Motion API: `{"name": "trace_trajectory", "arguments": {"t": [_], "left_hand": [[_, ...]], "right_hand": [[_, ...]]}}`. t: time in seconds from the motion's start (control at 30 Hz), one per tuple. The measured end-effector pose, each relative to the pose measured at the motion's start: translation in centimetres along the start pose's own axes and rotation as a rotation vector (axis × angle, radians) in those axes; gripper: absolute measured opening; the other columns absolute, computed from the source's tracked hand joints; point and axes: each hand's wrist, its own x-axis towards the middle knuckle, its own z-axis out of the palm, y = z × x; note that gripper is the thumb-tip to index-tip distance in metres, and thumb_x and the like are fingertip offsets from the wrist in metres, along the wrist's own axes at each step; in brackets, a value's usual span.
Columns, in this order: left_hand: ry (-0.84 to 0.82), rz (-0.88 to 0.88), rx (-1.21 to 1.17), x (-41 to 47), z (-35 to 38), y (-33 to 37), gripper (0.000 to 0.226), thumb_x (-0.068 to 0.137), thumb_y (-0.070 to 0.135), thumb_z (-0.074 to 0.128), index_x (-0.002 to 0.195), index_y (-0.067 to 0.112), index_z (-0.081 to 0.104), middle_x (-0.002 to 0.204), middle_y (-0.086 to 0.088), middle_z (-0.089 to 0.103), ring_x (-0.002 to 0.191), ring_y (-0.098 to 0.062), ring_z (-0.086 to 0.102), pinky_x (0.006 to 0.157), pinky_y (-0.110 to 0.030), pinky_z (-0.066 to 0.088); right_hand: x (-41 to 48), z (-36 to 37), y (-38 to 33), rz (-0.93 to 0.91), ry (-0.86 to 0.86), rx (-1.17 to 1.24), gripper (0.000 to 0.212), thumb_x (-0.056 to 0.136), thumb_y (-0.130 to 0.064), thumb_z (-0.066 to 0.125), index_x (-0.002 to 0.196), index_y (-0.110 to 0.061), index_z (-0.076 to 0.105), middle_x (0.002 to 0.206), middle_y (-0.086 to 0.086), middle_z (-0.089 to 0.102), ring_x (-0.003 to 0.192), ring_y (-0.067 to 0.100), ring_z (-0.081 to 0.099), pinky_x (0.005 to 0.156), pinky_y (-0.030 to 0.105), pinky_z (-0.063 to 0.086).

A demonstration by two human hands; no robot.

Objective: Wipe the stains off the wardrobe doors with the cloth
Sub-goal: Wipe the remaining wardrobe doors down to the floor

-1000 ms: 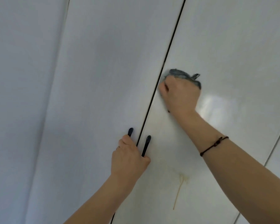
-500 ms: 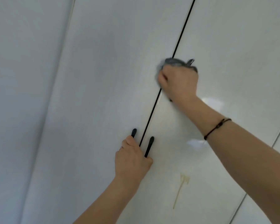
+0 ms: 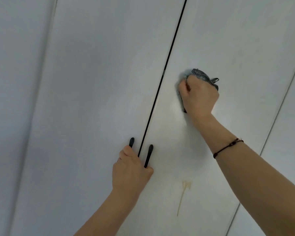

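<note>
Pressing a bunched grey cloth (image 3: pixel 203 76) to the right wardrobe door (image 3: pixel 237 40), a person's right hand (image 3: pixel 199 97) clenches around the fabric, just right of the dark gap between the doors. Lower down, the left hand (image 3: pixel 131 169) curls round the black handles (image 3: pixel 149 155). A yellowish stain (image 3: pixel 186 185) streaks the same door, nearer.

Left hand (image 3: pixel 131 169): fingers curled round the black handle (image 3: pixel 131 141), forearm reaching up from below.
Right hand (image 3: pixel 200 96): fist gripping the cloth (image 3: pixel 203 75), which bunches above the fingers; arm stretched upward.
</note>
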Motion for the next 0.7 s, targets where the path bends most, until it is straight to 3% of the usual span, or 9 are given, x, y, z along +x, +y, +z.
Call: {"name": "trace_trajectory", "arguments": {"t": [0.1,0.23,0.33,0.43,0.5,0.6,0.7], "left_hand": [[0.034,-0.007,0.03,0.2,0.4,0.0,0.072,0.05,0.038,0.075,0.103,0.004,0.04,0.068,0.0,0.042,0.045,-0.012,0.029,0.042,-0.022,0.024],[-0.061,-0.013,0.059,-0.2,0.0,0.3,0.073,0.061,0.046,0.069,0.11,0.008,0.031,0.081,-0.002,0.052,0.055,-0.014,0.035,0.048,-0.025,0.031],[-0.123,-0.014,0.049,-0.3,-0.4,0.0,0.074,0.067,0.048,0.065,0.117,0.007,0.03,0.085,0.002,0.048,0.057,-0.012,0.04,0.05,-0.023,0.034],[-0.094,0.003,0.066,-0.2,-0.3,-0.3,0.075,0.061,0.046,0.067,0.114,0.001,0.039,0.079,-0.001,0.051,0.052,-0.012,0.037,0.046,-0.023,0.031],[-0.086,0.005,0.042,-0.2,0.0,-0.5,0.077,0.061,0.044,0.068,0.117,0.004,0.032,0.082,-0.003,0.054,0.054,-0.014,0.041,0.047,-0.024,0.035],[-0.152,0.004,-0.052,-0.1,-0.5,-0.5,0.086,0.071,0.057,0.07,0.122,0.009,0.02,0.099,-0.008,0.057,0.07,-0.021,0.059,0.059,-0.03,0.047],[-0.208,0.012,-0.046,-0.1,-1.1,-0.4,0.094,0.071,0.071,0.067,0.124,0.008,0.021,0.109,-0.007,0.053,0.082,-0.02,0.062,0.068,-0.029,0.05]], "right_hand": [[-8.1,-0.9,-1.6,-0.152,-0.084,0.018,0.044,0.098,-0.03,0.055,0.058,-0.02,0.042,0.048,0.001,0.044,0.042,0.023,0.039,0.049,0.026,0.02],[-18.5,-4.0,-1.0,-0.392,-0.322,0.08,0.037,0.102,-0.035,0.052,0.07,-0.017,0.056,0.063,0.002,0.056,0.055,0.024,0.055,0.047,0.032,0.036],[-17.2,-5.1,0.4,-0.299,-0.381,0.037,0.03,0.093,-0.038,0.051,0.086,-0.012,0.065,0.075,0.003,0.065,0.063,0.026,0.063,0.048,0.03,0.041],[-14.4,-5.1,0.4,0.031,-0.321,0.027,0.025,0.097,-0.034,0.055,0.103,-0.013,0.067,0.09,0.003,0.069,0.08,0.027,0.066,0.059,0.029,0.04],[-15.7,-4.8,-1.0,0.19,-0.274,0.089,0.027,0.1,-0.035,0.054,0.112,-0.015,0.066,0.096,0.003,0.068,0.085,0.023,0.064,0.063,0.028,0.04],[-23.2,-5.0,-3.9,-0.018,-0.34,0.133,0.024,0.095,-0.029,0.054,0.115,-0.017,0.061,0.085,0.006,0.066,0.07,0.025,0.063,0.053,0.029,0.046],[-27.4,-6.5,-3.5,-0.157,-0.417,0.154,0.029,0.094,-0.023,0.056,0.121,-0.018,0.066,0.08,0.003,0.063,0.064,0.024,0.06,0.049,0.03,0.044]]}}
